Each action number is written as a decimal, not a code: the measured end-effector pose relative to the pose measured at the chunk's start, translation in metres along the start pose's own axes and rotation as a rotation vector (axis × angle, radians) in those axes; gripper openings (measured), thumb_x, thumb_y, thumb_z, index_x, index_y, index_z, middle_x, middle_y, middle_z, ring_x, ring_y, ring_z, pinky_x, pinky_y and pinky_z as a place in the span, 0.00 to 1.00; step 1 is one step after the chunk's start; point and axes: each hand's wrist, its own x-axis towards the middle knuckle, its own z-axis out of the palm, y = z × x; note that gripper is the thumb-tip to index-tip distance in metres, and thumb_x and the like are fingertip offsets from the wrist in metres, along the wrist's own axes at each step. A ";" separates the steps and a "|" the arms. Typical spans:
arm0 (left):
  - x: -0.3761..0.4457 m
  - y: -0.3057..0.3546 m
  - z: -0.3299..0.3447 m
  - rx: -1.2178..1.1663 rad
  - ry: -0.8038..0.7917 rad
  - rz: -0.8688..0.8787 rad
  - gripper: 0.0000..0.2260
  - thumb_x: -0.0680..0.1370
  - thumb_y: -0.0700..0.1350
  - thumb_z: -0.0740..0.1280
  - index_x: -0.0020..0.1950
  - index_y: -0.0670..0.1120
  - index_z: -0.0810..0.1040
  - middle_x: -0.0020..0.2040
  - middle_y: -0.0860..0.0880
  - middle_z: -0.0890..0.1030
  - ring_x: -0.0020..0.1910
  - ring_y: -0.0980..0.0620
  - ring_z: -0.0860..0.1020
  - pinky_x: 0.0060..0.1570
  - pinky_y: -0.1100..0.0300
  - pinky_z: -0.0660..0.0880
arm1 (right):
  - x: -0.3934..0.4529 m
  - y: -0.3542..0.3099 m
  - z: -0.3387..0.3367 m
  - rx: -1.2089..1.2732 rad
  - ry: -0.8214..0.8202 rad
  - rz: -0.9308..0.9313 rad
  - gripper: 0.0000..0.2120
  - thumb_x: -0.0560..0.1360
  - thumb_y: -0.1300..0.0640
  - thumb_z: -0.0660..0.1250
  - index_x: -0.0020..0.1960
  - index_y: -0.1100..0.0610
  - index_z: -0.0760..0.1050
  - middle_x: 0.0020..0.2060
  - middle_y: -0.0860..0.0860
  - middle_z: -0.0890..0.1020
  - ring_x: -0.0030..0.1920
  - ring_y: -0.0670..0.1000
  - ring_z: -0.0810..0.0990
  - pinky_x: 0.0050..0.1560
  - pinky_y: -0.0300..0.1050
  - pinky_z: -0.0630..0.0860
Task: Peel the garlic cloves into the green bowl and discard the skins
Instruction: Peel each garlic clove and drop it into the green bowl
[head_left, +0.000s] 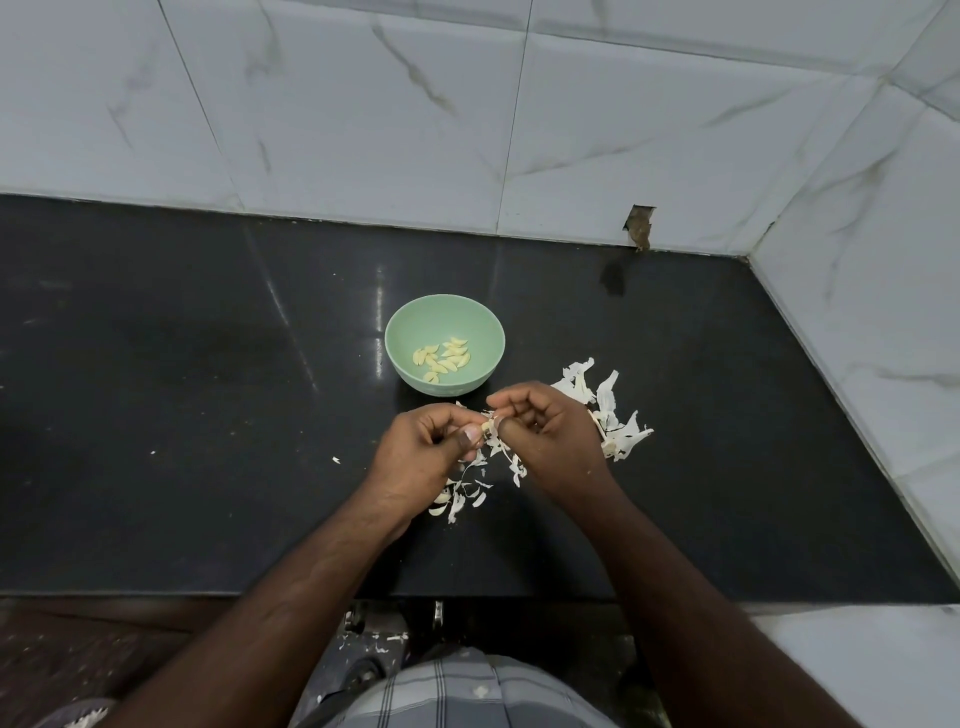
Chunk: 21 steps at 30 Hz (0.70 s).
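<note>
Garlic clove (487, 427) sits pinched between your left hand (431, 447) and right hand (545, 434), just in front of the green bowl (444, 312). Likely light, firm, slick once bare; skin papery. Grip the ends, tear from the tip.

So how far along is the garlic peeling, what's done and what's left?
Partly done. Several peeled cloves already lie in the green bowl. In hand: the left hand and right hand pinch one clove between them, its skin coming off. Left: the skins scattered on the black counter are not yet discarded. Whether unpeeled cloves remain among them is hard to tell.
</note>
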 end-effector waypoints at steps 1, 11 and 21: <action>-0.001 0.000 0.001 -0.022 0.005 -0.004 0.08 0.80 0.36 0.68 0.51 0.47 0.85 0.38 0.46 0.83 0.36 0.56 0.79 0.37 0.65 0.75 | 0.000 0.000 0.000 -0.001 0.000 0.003 0.16 0.72 0.70 0.68 0.46 0.48 0.82 0.36 0.45 0.83 0.37 0.41 0.79 0.41 0.36 0.76; -0.003 0.003 0.004 -0.134 0.009 0.062 0.13 0.80 0.32 0.65 0.57 0.47 0.83 0.37 0.43 0.77 0.37 0.52 0.76 0.37 0.63 0.75 | -0.003 0.010 0.000 -0.124 0.013 0.021 0.15 0.72 0.67 0.68 0.42 0.46 0.78 0.36 0.45 0.81 0.36 0.42 0.77 0.41 0.40 0.76; -0.002 0.002 0.004 -0.241 0.054 0.007 0.06 0.80 0.32 0.66 0.54 0.39 0.81 0.36 0.43 0.80 0.35 0.54 0.78 0.35 0.64 0.74 | -0.005 0.007 -0.011 -0.283 -0.002 -0.013 0.13 0.74 0.52 0.74 0.58 0.50 0.83 0.52 0.41 0.82 0.55 0.41 0.80 0.54 0.41 0.78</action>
